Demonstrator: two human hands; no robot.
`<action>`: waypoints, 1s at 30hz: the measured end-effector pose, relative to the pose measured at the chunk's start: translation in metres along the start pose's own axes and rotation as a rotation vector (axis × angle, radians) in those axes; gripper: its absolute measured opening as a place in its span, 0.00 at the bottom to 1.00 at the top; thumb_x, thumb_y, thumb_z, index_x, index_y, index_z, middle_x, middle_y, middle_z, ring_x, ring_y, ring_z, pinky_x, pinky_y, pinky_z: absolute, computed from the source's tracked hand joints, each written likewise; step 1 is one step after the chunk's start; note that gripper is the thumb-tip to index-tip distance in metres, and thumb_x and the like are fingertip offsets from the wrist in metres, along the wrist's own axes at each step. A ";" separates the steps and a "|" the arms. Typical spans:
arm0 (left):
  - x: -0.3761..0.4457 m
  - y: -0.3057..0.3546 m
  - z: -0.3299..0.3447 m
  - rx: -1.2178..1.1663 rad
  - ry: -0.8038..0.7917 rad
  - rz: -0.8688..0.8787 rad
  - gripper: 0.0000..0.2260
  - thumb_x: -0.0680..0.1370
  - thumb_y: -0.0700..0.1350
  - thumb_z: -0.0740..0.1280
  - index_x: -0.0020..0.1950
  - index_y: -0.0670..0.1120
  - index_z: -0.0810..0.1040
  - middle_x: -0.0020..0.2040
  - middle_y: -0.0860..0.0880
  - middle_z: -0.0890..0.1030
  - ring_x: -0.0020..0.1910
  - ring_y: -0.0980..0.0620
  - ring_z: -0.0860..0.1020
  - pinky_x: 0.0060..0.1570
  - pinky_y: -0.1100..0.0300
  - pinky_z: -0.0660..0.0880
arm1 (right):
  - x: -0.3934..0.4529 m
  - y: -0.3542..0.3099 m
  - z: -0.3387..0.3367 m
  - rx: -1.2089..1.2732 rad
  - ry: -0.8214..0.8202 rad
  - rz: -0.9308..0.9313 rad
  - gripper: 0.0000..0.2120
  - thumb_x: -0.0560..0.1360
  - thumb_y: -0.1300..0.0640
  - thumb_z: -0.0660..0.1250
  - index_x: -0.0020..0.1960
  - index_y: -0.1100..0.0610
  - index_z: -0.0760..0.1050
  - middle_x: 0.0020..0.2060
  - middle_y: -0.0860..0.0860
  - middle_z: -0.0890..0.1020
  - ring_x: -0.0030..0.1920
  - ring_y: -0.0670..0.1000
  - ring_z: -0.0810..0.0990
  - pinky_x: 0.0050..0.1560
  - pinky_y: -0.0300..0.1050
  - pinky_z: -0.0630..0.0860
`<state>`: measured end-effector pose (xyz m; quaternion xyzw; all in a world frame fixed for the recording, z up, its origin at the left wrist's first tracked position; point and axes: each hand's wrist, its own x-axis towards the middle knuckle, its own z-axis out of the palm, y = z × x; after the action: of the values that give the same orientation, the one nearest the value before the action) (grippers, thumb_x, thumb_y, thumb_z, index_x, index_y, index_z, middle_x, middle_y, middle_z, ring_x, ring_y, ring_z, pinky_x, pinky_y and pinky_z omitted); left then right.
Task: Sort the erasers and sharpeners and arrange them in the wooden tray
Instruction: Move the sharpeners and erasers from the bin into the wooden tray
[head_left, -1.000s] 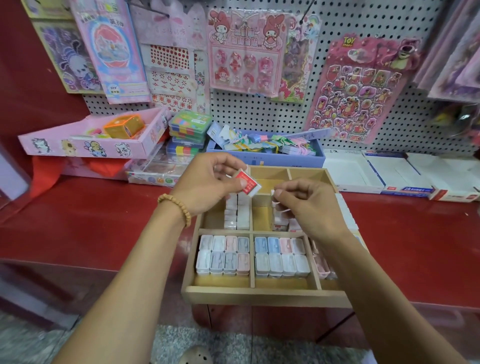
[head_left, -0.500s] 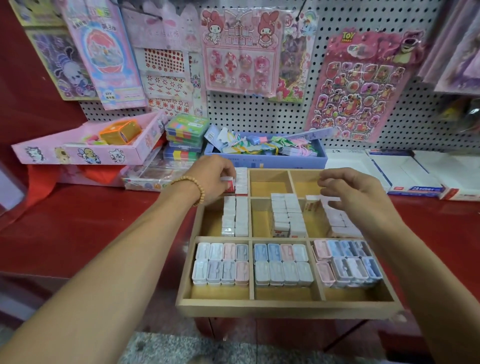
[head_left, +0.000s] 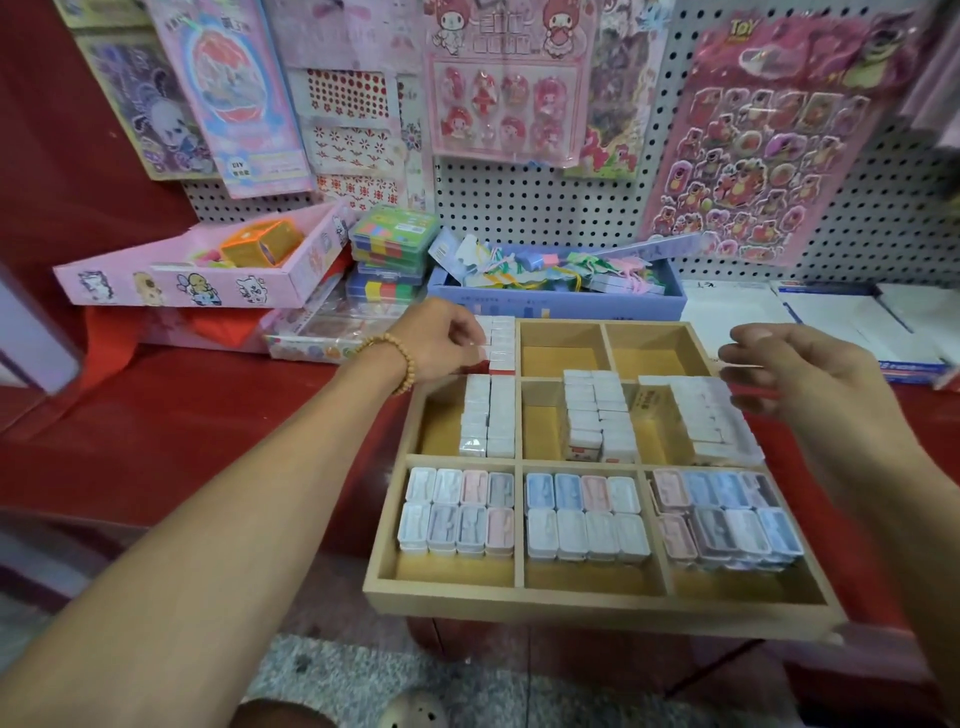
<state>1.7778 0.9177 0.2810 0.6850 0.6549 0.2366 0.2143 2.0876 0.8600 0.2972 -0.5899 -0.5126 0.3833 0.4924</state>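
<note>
The wooden tray (head_left: 597, 605) sits on the red counter and has nine compartments. Pastel sharpeners fill its front row (head_left: 587, 517). White wrapped erasers stand in rows in the middle compartments (head_left: 597, 415) and in the back left one (head_left: 503, 338). My left hand (head_left: 441, 343) reaches into the back left compartment, its curled fingers on a red-labelled eraser (head_left: 501, 368) at the near end of that row. My right hand (head_left: 810, 379) hovers over the tray's right edge, fingers loosely bent, holding nothing. The back middle and back right compartments hold nothing.
A blue box (head_left: 556, 301) of mixed stationery stands just behind the tray. A pink box (head_left: 182, 280) and stacked colourful cases (head_left: 389, 244) are at the back left. White boxes (head_left: 841, 322) lie at the right. Sticker sheets hang on the pegboard (head_left: 519, 208).
My left hand carried the red-labelled eraser from above the tray down into the back left compartment. My right hand left the middle erasers and moved out to the right.
</note>
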 end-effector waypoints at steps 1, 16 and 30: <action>0.001 0.000 0.001 0.006 0.008 -0.004 0.04 0.74 0.43 0.73 0.47 0.48 0.81 0.41 0.54 0.79 0.41 0.59 0.76 0.48 0.65 0.72 | 0.000 0.001 -0.001 -0.005 0.002 0.002 0.08 0.83 0.53 0.62 0.50 0.51 0.80 0.50 0.51 0.85 0.54 0.52 0.83 0.55 0.49 0.78; -0.059 0.073 -0.021 -0.178 0.112 0.219 0.03 0.77 0.44 0.70 0.44 0.50 0.81 0.40 0.56 0.82 0.38 0.61 0.79 0.44 0.68 0.75 | -0.030 -0.012 -0.039 0.092 0.087 -0.005 0.07 0.82 0.56 0.63 0.47 0.52 0.79 0.47 0.52 0.84 0.50 0.52 0.82 0.55 0.53 0.78; -0.234 0.206 0.112 -0.624 -0.330 0.200 0.06 0.79 0.43 0.65 0.48 0.49 0.82 0.42 0.52 0.84 0.44 0.53 0.83 0.39 0.61 0.78 | -0.161 0.009 -0.181 -0.073 0.293 -0.088 0.05 0.79 0.55 0.67 0.48 0.47 0.80 0.44 0.47 0.84 0.50 0.51 0.83 0.58 0.57 0.78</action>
<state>2.0025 0.6759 0.3055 0.6762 0.4377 0.3309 0.4917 2.2342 0.6683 0.3203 -0.6340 -0.4743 0.2520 0.5564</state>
